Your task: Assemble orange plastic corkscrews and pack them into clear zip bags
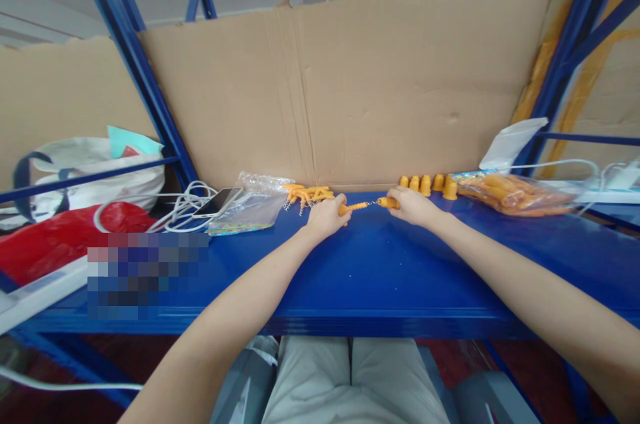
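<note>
My left hand (326, 216) is closed on an orange piece with a ribbed, spiral-looking shaft (357, 207), which points right and ends in a thin metal part. Facing it from the other side, my right hand (413, 205) grips a smooth orange rod-shaped piece (387, 203). A thin silvery part (373, 203) lies between the two pieces; whether it joins them I cannot tell. Just behind my left hand is a pile of orange pieces with short metal chain-like or coiled ends (306, 195). Several orange cup-shaped pieces (425, 185) stand in a row beyond my right hand.
A clear bag of orange pieces (515, 195) lies at the right of the blue table (360, 277). To the left are a plastic bag (255, 207), a phone (219, 201), white cables (187, 211) and a red bag (60, 237). Cardboard (380, 97) walls the back.
</note>
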Action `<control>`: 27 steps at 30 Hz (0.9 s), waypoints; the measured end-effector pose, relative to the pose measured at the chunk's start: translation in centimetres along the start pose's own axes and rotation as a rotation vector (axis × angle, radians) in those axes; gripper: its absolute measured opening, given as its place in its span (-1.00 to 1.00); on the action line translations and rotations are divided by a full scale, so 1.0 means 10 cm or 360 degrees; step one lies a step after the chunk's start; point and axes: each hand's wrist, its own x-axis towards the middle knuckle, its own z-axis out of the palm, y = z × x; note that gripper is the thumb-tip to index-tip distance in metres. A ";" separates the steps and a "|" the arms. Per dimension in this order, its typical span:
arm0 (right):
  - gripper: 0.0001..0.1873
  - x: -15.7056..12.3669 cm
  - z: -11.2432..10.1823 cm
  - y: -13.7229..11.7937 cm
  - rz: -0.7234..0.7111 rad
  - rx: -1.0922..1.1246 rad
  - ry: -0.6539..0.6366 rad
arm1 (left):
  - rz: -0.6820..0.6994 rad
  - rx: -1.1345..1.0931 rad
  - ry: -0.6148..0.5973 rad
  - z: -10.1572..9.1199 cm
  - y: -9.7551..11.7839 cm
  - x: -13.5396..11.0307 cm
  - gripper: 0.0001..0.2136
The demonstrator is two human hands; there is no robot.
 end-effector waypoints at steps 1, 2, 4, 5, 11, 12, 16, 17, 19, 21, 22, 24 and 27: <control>-0.79 0.00 0.01 0.00 -0.0008 -0.0014 0.0006 | -0.0019 0.0017 0.0000 -0.01 0.01 0.00 -0.77; -0.78 -0.01 0.01 0.01 -0.0022 -0.0024 0.0021 | -0.0037 0.0035 0.0006 -0.01 0.01 0.00 -0.77; -0.74 -0.01 0.03 0.01 -0.0061 -0.0033 0.0063 | -0.0054 0.0069 0.0027 -0.02 0.03 -0.01 -0.78; -0.72 -0.02 0.04 0.00 -0.0078 -0.0034 0.0084 | -0.0052 0.0082 0.0037 -0.02 0.04 -0.01 -0.79; -0.62 -0.01 0.10 -0.04 -0.0220 0.0050 0.0181 | 0.0086 0.0057 0.0094 -0.01 0.09 -0.04 -0.80; -0.61 -0.01 0.11 -0.04 -0.0247 0.0069 0.0200 | 0.0112 0.0039 0.0117 0.00 0.08 -0.04 -0.80; -0.57 -0.01 0.15 -0.01 -0.0303 0.0120 0.0247 | 0.0172 -0.0010 0.0201 0.04 0.03 -0.03 -0.80; -0.57 -0.02 0.15 0.00 -0.0305 0.0134 0.0251 | 0.0180 -0.0015 0.0210 0.05 0.01 -0.03 -0.79; -0.56 -0.02 0.16 0.01 -0.0310 0.0186 0.0248 | 0.0191 -0.0021 0.0211 0.08 -0.01 -0.02 -0.79; -0.56 0.00 0.17 0.02 -0.0310 0.0290 0.0223 | 0.0193 -0.0021 0.0202 0.09 -0.02 -0.01 -0.80; -0.55 0.01 0.17 0.03 -0.0297 0.0360 0.0205 | 0.0191 -0.0020 0.0199 0.10 -0.03 -0.01 -0.80; -0.52 0.04 0.19 0.05 -0.0222 0.0538 0.0175 | 0.0192 -0.0022 0.0195 0.10 -0.03 0.00 -0.81; -0.43 0.08 0.22 0.10 0.0021 0.0954 0.0114 | 0.0191 -0.0036 0.0185 0.11 -0.03 0.00 -0.82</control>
